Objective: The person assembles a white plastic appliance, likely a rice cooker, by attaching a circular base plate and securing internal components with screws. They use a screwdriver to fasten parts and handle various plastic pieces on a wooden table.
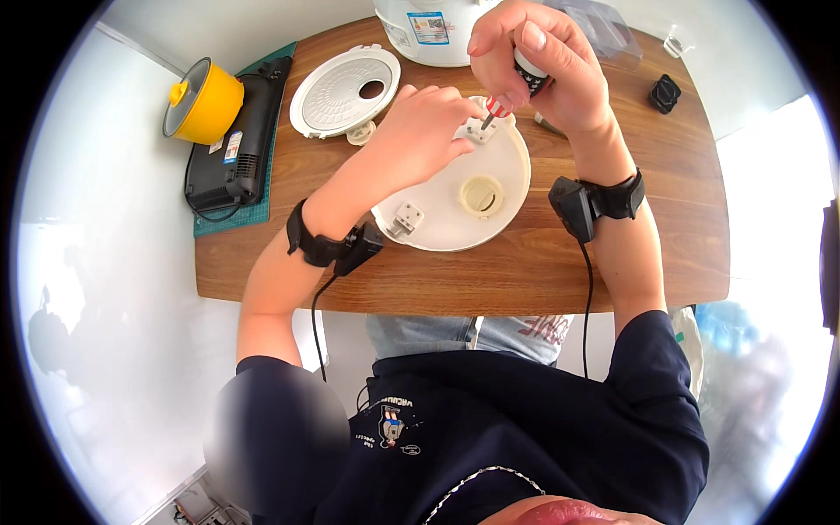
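Note:
A round white appliance lid (455, 206) lies on the wooden table (525, 262), with a cream round fitting at its middle and small white brackets near its near and far edges. My left hand (420, 131) rests on the lid's far part, fingers beside the far bracket (481, 131). My right hand (547, 66) is closed around a screwdriver (516, 83) with a red, white and black handle, held upright, its tip down on that bracket. Both wrists wear black bands with cables.
A second round white ribbed plate (337, 87) with a hole lies at the far left of the table. A white cooker body (433, 31) stands at the far edge. A yellow pot (206, 101) sits on a black device on a green mat. A small black part (665, 92) lies far right.

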Available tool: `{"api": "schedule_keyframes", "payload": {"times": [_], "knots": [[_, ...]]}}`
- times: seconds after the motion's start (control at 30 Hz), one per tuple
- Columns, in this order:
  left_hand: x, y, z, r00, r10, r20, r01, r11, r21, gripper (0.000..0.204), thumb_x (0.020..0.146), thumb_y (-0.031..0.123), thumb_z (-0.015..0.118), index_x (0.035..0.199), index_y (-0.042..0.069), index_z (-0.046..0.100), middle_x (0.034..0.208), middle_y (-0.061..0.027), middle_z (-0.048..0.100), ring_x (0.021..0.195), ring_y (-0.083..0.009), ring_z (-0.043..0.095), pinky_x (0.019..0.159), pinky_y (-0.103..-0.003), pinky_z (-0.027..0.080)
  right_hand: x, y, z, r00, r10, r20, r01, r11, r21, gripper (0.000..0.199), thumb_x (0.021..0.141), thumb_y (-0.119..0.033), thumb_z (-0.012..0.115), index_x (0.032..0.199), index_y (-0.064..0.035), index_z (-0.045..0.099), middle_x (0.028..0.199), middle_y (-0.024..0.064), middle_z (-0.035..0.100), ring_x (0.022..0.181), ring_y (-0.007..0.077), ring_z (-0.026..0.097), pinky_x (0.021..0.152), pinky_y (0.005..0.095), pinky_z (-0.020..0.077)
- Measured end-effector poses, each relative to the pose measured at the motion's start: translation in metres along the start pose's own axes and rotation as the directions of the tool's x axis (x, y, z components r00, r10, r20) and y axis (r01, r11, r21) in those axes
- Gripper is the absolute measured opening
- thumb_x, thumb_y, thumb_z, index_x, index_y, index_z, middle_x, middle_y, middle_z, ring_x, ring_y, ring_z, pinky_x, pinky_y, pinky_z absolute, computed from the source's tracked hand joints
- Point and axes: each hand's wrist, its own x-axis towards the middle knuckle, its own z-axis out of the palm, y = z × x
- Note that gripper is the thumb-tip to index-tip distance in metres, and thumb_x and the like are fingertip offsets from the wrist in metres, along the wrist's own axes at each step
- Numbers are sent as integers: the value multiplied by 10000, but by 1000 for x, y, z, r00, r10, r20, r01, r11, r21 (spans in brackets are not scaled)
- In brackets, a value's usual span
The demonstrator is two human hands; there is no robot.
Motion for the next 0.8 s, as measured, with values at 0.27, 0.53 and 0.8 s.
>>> {"api": "schedule_keyframes", "payload": {"times": [0.27,0.53,0.8], "knots": [[18,-15,17,997,-7,73,23,973,-230,153,892,65,678,1027,-6,683,930,-153,688,852,-319,673,761,-414,524,4,-15,-3,997,-3,-75,0,999,-43,368,1067,-334,563,1030,13,680,606,52,588,505,91,498,491,241,380],[25,-16,24,997,35,70,-28,994,-102,74,880,50,651,918,-12,662,894,-177,698,854,-379,669,750,-453,523,1,-30,-1,993,-63,-96,51,992,-119,351,1072,-312,554,1005,13,668,607,42,584,478,82,498,461,232,377],[40,-12,10,996,48,71,-39,991,-127,107,903,96,652,918,-10,656,812,-176,690,752,-341,668,705,-426,517,-1,-52,-3,984,-97,-150,85,993,-85,346,1071,-300,556,989,19,664,581,30,564,457,76,493,440,215,367]]}}
